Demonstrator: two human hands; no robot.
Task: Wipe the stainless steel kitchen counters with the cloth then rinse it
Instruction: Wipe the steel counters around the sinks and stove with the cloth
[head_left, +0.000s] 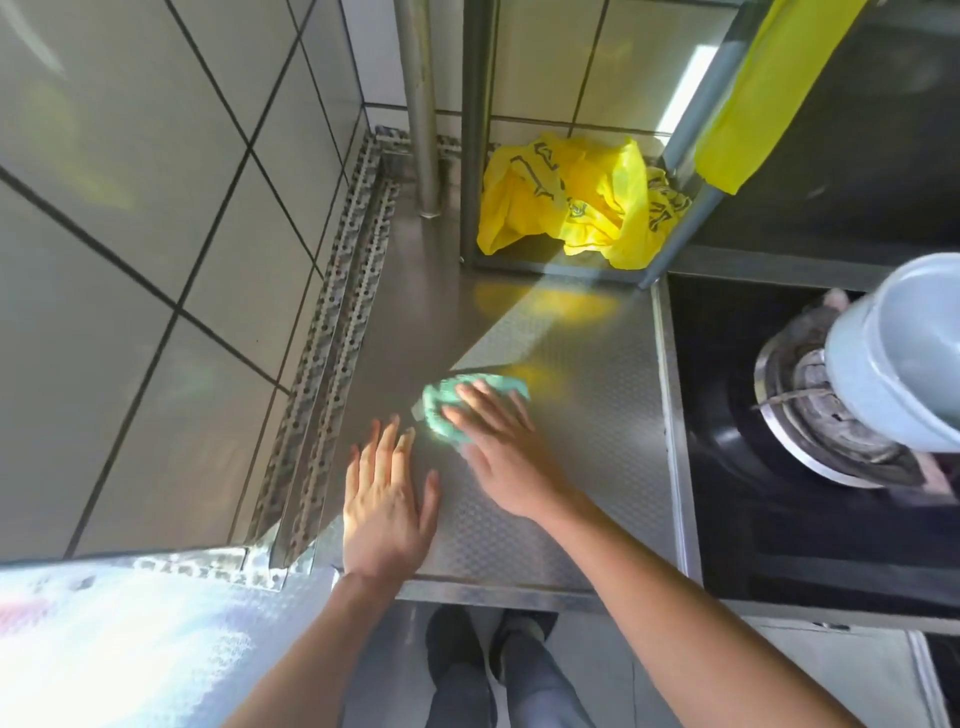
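Shoes (462, 654) on floor below counter edge. Left hand (387, 504) flat on steel counter (587, 426), fingers spread, holding nothing. Just right of it, right hand (498, 441) presses straight fingers onto green cloth (441, 410), mid-counter. Yellow bag (571, 197) behind under rack. Grey pot (898, 358) on burner, far right.

Kitchen: steel counter (571, 364), gas burner (810, 410), tiled wall (156, 208).

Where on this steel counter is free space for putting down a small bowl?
Free: the counter patch between the green cloth and the stove edge, and the strip before the yellow bag. Crowded: near the front, where the left hand lies flat and the right hand presses the cloth.
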